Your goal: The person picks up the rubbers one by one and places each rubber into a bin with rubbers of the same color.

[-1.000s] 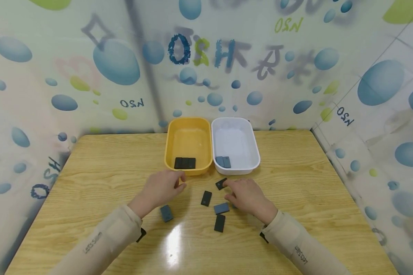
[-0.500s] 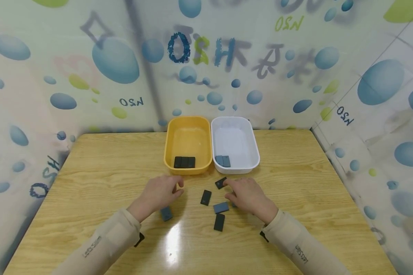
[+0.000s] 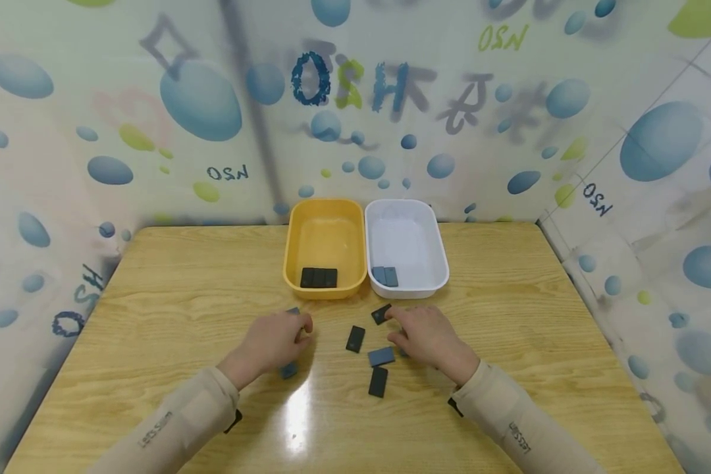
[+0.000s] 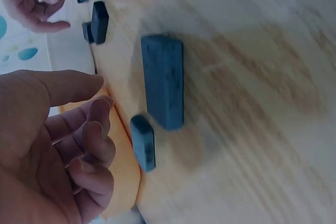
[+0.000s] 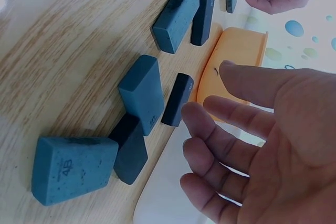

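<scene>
My left hand (image 3: 270, 342) hovers over the table with its fingers loosely bent and nothing in them. Two blue erasers lie by it: one beyond the fingers (image 3: 294, 310), partly covered, and another (image 3: 288, 370) under the wrist side. In the left wrist view, a larger-looking eraser (image 4: 164, 85) lies apart from the fingertips. My right hand (image 3: 429, 337) hangs relaxed and holds nothing. A black eraser (image 3: 381, 314) is closest to its index finger; whether they touch, I cannot tell. An eraser marked 4B (image 5: 73, 169) shows in the right wrist view.
A yellow bin (image 3: 326, 295) with black erasers and a white bin (image 3: 409, 293) with two blue ones stand side by side at the back. Between my hands lie black erasers (image 3: 355, 339) (image 3: 378, 382) and a blue eraser (image 3: 382, 357). More lie partly under my sleeves.
My left hand has drawn back from the yellow bin toward me. A blue eraser beyond it has come into view, while the nearer one is more covered. The right hand stays put.
</scene>
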Available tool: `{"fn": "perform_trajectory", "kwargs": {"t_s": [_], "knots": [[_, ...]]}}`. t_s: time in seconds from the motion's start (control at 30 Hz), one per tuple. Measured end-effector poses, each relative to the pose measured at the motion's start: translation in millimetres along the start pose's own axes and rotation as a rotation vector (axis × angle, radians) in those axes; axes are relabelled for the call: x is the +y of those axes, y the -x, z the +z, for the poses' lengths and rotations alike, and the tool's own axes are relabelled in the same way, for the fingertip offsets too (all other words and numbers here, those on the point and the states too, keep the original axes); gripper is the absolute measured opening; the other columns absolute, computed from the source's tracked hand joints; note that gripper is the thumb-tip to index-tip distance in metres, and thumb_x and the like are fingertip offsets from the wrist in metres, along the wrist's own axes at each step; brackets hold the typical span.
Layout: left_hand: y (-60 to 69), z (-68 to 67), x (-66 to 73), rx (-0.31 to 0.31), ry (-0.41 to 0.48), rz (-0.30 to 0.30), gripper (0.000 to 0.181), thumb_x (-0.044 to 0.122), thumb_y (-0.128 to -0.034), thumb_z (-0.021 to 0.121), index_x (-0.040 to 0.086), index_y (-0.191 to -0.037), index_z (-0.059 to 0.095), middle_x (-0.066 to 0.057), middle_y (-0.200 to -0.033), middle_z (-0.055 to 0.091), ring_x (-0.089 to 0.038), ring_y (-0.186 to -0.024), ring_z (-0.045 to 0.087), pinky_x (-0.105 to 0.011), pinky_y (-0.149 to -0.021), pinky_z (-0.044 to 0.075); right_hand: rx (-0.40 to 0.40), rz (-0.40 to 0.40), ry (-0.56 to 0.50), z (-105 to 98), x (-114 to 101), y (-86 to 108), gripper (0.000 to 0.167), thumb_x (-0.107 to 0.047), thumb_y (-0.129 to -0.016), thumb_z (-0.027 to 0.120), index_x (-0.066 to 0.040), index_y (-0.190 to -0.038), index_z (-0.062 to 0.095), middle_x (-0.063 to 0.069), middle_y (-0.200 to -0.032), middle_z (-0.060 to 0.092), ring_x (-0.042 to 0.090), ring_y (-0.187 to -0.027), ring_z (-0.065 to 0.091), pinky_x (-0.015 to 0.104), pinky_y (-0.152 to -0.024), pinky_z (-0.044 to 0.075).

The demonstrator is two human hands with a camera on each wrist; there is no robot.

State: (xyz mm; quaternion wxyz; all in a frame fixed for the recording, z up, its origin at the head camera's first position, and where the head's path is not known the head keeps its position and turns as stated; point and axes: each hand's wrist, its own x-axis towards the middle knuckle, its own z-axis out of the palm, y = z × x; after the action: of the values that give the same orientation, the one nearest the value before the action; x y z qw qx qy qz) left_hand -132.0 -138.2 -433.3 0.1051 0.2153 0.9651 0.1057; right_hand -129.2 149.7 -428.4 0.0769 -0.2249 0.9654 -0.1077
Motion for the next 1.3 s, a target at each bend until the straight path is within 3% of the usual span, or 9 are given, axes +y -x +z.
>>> {"fn": "perform_trajectory", "kwargs": {"t_s": [0.27,0.5,0.7,0.77,1.0,1.3], "knots": [[3.5,-10.8,-15.9,-0.039,0.051,-0.087,0.022,0.027,-0.0904,0.067,0.016,-0.109,0.063,0.006,-0.070,0.059,-0.010,-0.055,0.050,-0.028,-0.047,0.038,0.013,-0.014,0.008,0,0,-1.3,0.033,-0.032,-0.090,0.070,-0.016,-0.118,0.064,-0.005,-0.076,0.068,0.010,-0.067,0.060,0.038,-0.077,0.050],[9.1,-14.8,-22.3,-0.036,0.065,-0.113,0.023,0.026,-0.0901,0.066,0.015,-0.110,0.061,0.006,-0.062,0.053,-0.011,-0.049,0.046,-0.027,-0.045,0.034,-0.013,-0.008,-0.003,2,-2,-4.3,0.032,-0.030,-0.090,0.070,-0.015,-0.118,0.064,-0.007,-0.071,0.064,0.007,-0.062,0.054,0.034,-0.070,0.048],[12.7,-14.7,-24.4,-0.055,0.049,-0.129,0.021,0.026,-0.0904,0.067,0.015,-0.106,0.060,0.006,-0.065,0.055,-0.012,-0.051,0.047,-0.028,-0.046,0.035,-0.052,-0.013,0.030,4,-9,-8.6,0.036,-0.034,-0.091,0.068,-0.016,-0.122,0.063,-0.008,-0.067,0.060,0.008,-0.061,0.052,0.036,-0.078,0.048],[13.2,-14.3,-24.3,-0.056,0.045,-0.129,0.019,0.027,-0.0904,0.067,0.015,-0.104,0.060,0.006,-0.066,0.055,-0.011,-0.051,0.047,-0.028,-0.046,0.035,-0.054,-0.031,0.051,6,-13,-10.1,0.037,-0.035,-0.091,0.068,-0.016,-0.122,0.063,-0.007,-0.070,0.062,0.009,-0.064,0.055,0.036,-0.082,0.049],[15.1,-13.3,-23.2,-0.054,0.044,-0.119,0.015,0.025,-0.0906,0.067,0.015,-0.100,0.060,0.006,-0.066,0.054,-0.011,-0.050,0.047,-0.027,-0.046,0.036,-0.053,-0.076,0.026,11,-26,-15.3,0.038,-0.033,-0.091,0.068,-0.014,-0.123,0.062,0.004,-0.103,0.073,0.021,-0.090,0.068,0.041,-0.087,0.049],[17.2,-12.1,-21.9,-0.041,0.046,-0.117,0.014,0.026,-0.0904,0.067,0.016,-0.097,0.061,0.006,-0.066,0.055,-0.010,-0.050,0.047,-0.028,-0.046,0.036,-0.062,-0.069,0.041,21,-37,-20.7,0.045,-0.039,-0.091,0.067,-0.018,-0.129,0.057,0.004,-0.109,0.070,0.025,-0.101,0.064,0.044,-0.086,0.049]]}}
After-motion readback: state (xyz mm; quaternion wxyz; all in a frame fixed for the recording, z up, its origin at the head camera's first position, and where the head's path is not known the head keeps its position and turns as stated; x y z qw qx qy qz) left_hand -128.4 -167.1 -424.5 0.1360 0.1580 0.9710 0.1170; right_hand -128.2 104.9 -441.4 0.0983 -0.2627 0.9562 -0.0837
